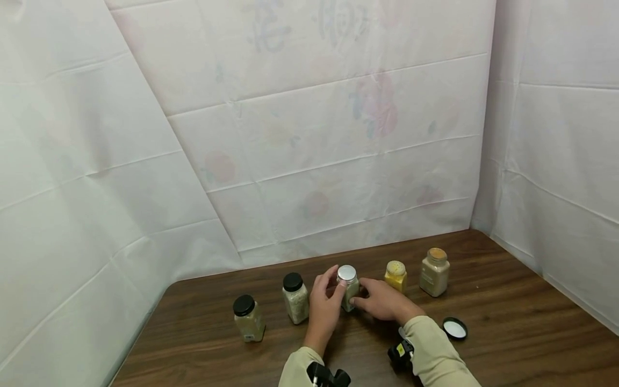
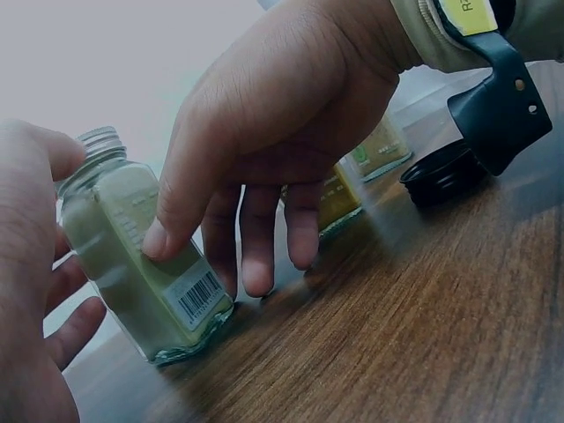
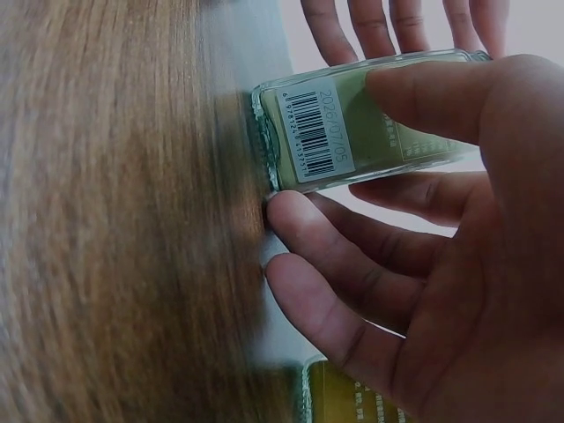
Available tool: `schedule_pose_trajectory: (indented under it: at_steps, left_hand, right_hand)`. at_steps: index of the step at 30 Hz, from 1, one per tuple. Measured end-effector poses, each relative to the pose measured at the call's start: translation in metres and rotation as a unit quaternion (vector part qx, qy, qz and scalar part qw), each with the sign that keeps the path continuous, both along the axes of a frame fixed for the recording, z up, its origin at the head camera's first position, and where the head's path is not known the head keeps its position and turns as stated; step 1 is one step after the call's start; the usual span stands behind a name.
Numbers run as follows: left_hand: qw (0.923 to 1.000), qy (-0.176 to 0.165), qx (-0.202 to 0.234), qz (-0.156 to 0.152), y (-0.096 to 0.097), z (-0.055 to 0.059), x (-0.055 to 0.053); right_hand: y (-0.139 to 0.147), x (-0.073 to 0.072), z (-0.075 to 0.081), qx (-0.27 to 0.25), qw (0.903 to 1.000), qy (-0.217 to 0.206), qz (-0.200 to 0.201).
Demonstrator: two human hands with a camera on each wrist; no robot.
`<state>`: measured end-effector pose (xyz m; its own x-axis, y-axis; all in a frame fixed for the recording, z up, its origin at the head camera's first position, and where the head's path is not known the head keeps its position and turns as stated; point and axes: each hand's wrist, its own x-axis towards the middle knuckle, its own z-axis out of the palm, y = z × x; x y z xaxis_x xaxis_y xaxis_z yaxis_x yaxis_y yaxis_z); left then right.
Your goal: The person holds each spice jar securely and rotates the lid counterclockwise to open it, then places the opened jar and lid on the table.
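Note:
A square glass spice jar (image 1: 351, 296) of pale green powder stands between both hands, with a flat silvery top. Bare screw threads show at its neck in the left wrist view. My left hand (image 1: 323, 309) holds it from the left, thumb at the neck and fingers behind. From the right, my right hand (image 1: 384, 301) grips the lower body, its thumb (image 3: 423, 97) across the labelled side. A barcode label (image 3: 313, 132) is near the jar's base. Beyond the right hand is a jar of yellow spice (image 1: 395, 278), partly hidden by that hand.
Two black-lidded jars, a greenish one (image 1: 250, 324) and a paler one (image 1: 297, 303), stand to the left. A tan-filled jar (image 1: 434, 275) without a lid is at the right. One black lid (image 1: 455, 328) lies upturned on the wooden table (image 1: 512, 322). White sheets (image 1: 309, 134) hang behind.

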<state>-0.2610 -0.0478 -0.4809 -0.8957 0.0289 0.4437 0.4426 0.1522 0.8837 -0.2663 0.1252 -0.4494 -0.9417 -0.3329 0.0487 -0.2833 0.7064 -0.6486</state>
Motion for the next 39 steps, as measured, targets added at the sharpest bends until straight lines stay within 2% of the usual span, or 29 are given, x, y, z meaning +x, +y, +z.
schedule_pose_trajectory:
  at_steps: [9, 17, 26, 32, 39]
  left_hand:
    - [0.9997, -0.016, -0.010, -0.018, 0.0010, 0.0005, 0.0004]
    - [0.9999, -0.008, -0.007, -0.005, 0.0013, 0.0011, 0.0014]
    - [0.9996, 0.015, 0.004, 0.025, 0.0014, 0.0014, 0.0012]
    - [0.9994, 0.019, 0.024, 0.018, 0.0020, 0.0035, 0.0028]
    - [0.9998, 0.016, 0.008, 0.011, 0.0014, 0.0012, 0.0006]
  right_hand:
    - [-0.0004, -0.0002, -0.0017, -0.005, 1.0000, -0.004, 0.000]
    - [0.0002, -0.0008, -0.0030, -0.006, 1.0000, -0.005, -0.002]
    - [-0.0015, -0.0006, -0.0036, -0.002, 0.9999, -0.006, -0.011]
    - [-0.0008, 0.0001, -0.0022, -0.003, 0.9999, -0.007, -0.011]
    - [-0.0005, 0.0004, -0.0016, 0.003, 1.0000, -0.002, -0.007]
